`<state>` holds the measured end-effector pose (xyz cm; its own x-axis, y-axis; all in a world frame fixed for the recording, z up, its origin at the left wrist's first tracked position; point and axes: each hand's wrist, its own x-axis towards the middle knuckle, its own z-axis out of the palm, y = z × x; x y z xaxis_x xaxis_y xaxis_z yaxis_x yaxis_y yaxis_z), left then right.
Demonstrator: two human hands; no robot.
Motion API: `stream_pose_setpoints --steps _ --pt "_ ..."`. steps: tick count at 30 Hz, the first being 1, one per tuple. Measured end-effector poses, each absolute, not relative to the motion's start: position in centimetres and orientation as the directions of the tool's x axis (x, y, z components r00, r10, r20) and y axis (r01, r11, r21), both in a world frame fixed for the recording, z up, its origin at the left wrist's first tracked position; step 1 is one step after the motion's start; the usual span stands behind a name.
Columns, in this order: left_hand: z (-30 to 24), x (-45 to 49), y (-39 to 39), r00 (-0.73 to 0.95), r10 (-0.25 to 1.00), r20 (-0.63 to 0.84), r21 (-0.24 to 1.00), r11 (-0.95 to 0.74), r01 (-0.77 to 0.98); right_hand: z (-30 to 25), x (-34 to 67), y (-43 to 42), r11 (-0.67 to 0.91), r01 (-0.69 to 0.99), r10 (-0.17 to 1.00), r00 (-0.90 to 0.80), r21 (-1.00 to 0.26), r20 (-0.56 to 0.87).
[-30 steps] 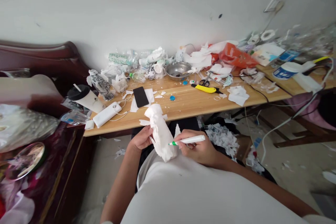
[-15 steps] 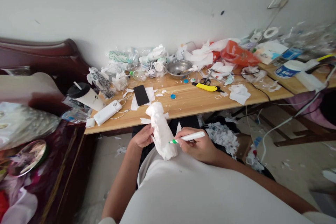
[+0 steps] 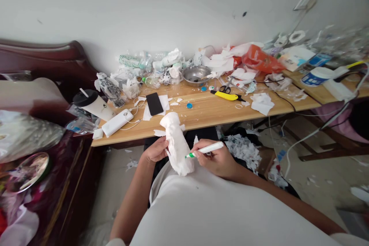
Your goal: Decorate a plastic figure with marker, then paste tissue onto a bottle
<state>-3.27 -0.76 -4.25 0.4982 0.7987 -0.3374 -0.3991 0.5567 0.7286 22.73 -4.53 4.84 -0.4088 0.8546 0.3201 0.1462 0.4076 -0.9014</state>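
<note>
A cluttered wooden desk (image 3: 207, 117) runs along a white wall, with the person seated in front of it.

Nearest, over the lap, the left hand (image 3: 155, 150) is closed around the left side of a white paper-wrapped figure (image 3: 176, 144), held upright and tilted slightly; the right hand (image 3: 216, 159) grips a white marker (image 3: 205, 149), its green tip touching the figure's right side; beyond, on the desk, lie a white power bank (image 3: 117, 122) and a black phone (image 3: 154, 103) on paper, then a blue bottle cap (image 3: 189, 105) and a yellow utility knife (image 3: 226, 96); farthest, by the wall, a steel bowl (image 3: 196, 75) sits among crumpled paper, beside an orange plastic bag (image 3: 258, 62).
</note>
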Motion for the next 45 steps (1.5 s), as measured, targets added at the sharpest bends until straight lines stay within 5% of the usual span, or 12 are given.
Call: stream_pose_setpoints --steps 10,16,25,32,45 --pt "-2.1 -2.1 -0.7 0.453 0.811 -0.371 0.773 0.540 -0.333 5.5 23.8 -4.8 0.571 0.163 0.812 -0.258 -0.804 0.524" --pt "0.1 -1.2 -0.9 0.432 0.813 -0.392 0.815 0.524 -0.247 6.8 24.0 -5.0 0.839 0.119 0.515 -0.485 -0.530 0.706" --pt "1.1 -1.0 -0.9 0.380 0.833 -0.402 0.857 0.489 -0.165 7.3 23.2 -4.5 0.869 0.106 0.438 -0.619 -0.483 0.652" --pt "1.5 -0.6 -1.1 0.362 0.839 -0.406 0.870 0.476 -0.127 7.9 23.3 -4.8 0.932 0.201 0.349 -0.724 -0.303 0.595" --pt "1.9 -0.4 -1.1 0.367 0.840 -0.400 0.879 0.465 -0.105 8.2 23.4 -5.0 0.922 0.211 0.369 -0.737 -0.325 0.566"
